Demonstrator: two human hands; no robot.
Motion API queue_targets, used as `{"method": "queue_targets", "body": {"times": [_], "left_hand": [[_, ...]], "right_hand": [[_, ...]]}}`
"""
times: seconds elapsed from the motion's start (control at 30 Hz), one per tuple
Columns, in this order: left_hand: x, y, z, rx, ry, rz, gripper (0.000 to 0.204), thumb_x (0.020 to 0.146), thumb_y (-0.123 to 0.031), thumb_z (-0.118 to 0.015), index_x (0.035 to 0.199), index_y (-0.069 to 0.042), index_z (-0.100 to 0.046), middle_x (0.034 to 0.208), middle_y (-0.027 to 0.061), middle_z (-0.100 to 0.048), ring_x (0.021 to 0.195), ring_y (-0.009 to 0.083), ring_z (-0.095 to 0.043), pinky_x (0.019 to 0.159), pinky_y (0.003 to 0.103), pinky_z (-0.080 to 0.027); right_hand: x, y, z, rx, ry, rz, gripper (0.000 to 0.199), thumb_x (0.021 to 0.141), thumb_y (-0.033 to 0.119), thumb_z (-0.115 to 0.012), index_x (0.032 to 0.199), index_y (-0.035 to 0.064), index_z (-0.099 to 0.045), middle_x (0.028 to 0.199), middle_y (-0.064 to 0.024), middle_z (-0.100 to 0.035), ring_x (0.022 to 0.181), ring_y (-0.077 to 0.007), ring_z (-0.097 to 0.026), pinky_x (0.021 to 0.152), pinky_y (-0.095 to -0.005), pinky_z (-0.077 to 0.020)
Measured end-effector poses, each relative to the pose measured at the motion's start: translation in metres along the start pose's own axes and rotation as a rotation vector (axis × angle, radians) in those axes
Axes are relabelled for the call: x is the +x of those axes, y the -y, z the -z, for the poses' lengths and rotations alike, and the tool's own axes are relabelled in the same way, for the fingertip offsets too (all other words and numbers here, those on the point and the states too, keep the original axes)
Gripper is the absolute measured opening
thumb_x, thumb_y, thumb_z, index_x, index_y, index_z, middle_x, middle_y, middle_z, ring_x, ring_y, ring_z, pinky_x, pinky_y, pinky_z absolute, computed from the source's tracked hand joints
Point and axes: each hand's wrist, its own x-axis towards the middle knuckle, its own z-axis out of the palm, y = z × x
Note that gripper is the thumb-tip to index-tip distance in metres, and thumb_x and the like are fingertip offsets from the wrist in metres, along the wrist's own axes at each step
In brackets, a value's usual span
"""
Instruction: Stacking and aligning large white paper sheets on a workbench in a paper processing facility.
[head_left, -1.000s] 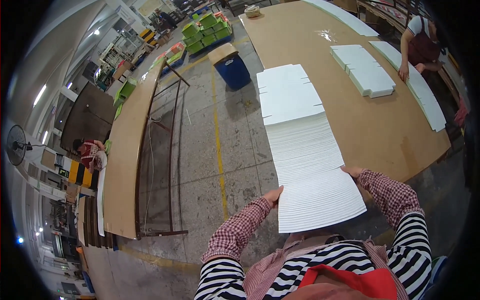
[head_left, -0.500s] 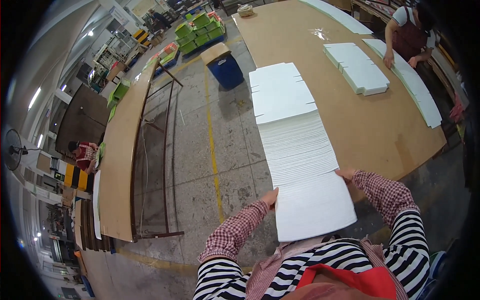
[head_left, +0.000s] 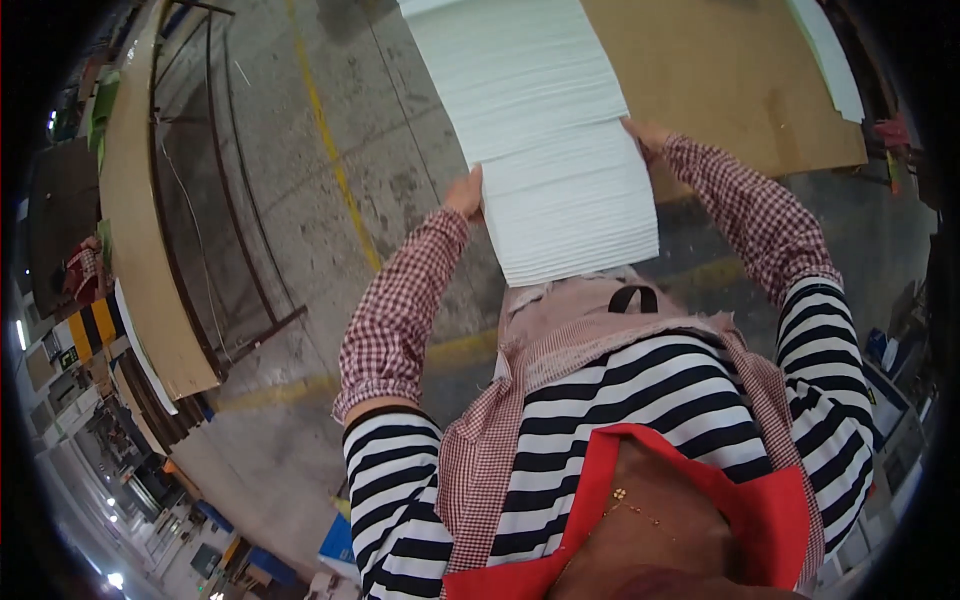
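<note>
A long pile of white card sheets [head_left: 570,195] is spread in overlapping layers from the top edge of the picture down to my apron. Its near end fans out in fine steps. My left hand [head_left: 466,192] grips the left edge of this near part, with the fingers partly hidden beneath it. On the opposite edge, slightly farther away, my right hand [head_left: 647,138] holds the sheets with the thumb side showing. The far end of the pile is cut off by the frame.
The brown tabletop [head_left: 720,90] lies to the right, with more white sheets [head_left: 828,55] at its far side. Another long table [head_left: 145,210] with a metal frame stands at left, a person [head_left: 84,272] beyond it. A yellow line [head_left: 335,150] crosses the concrete floor.
The view has tipped down, so the pile and hands appear higher. The sheets' near end now shows more spread steps. Both hands stay on its edges. The co-worker at right has left the view.
</note>
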Motion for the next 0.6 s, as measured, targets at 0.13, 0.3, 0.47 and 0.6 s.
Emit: {"method": "queue_targets", "body": {"times": [0.13, 0.3, 0.47, 0.6], "left_hand": [[0.009, -0.002, 0.005, -0.032, 0.065, 0.028, 0.063, 0.091, -0.051, -0.032, 0.1, 0.006, -0.058, 0.087, 0.0151, -0.063, 0.067, 0.0229, -0.062, 0.055, 0.036, -0.051], [0.0, -0.014, 0.004, 0.074, -0.021, 0.006, 0.065, 0.091, -0.053, -0.03, 0.105, 0.005, -0.056, 0.091, 0.0168, -0.064, 0.078, 0.0242, -0.064, 0.058, 0.038, -0.054], [-0.003, -0.012, 0.007, 0.051, 0.084, 0.008, 0.063, 0.094, -0.047, -0.023, 0.103, 0.005, -0.057, 0.085, 0.0152, -0.063, 0.052, 0.0229, -0.06, 0.049, 0.034, -0.053], [0.003, -0.011, 0.01, -0.245, 0.107, 0.062, 0.062, 0.092, -0.051, -0.031, 0.111, 0.003, -0.054, 0.099, 0.0122, -0.062, 0.081, 0.0201, -0.06, 0.07, 0.037, -0.051]], "right_hand": [[-0.013, 0.032, 0.017, 0.606, 0.289, -0.581, 0.047, 0.088, 0.043, -0.05, 0.105, 0.0005, -0.057, 0.099, -0.0144, -0.063, 0.084, -0.021, -0.061, 0.074, -0.0347, -0.051], [-0.023, 0.067, 0.037, 0.154, 0.219, -0.42, 0.053, 0.088, 0.048, -0.045, 0.106, -0.0001, -0.055, 0.09, -0.0153, -0.064, 0.073, -0.0236, -0.064, 0.062, -0.0369, -0.0522], [-0.027, 0.074, 0.037, 0.202, 0.305, -0.611, 0.042, 0.09, 0.041, -0.046, 0.109, 0.0052, -0.057, 0.089, -0.0123, -0.064, 0.068, -0.0187, -0.063, 0.06, -0.0331, -0.0532], [-0.026, 0.076, 0.039, 0.501, 0.273, -0.557, 0.046, 0.089, 0.045, -0.046, 0.103, 0.0019, -0.057, 0.084, -0.012, -0.065, 0.069, -0.0179, -0.064, 0.061, -0.035, -0.0534]]}}
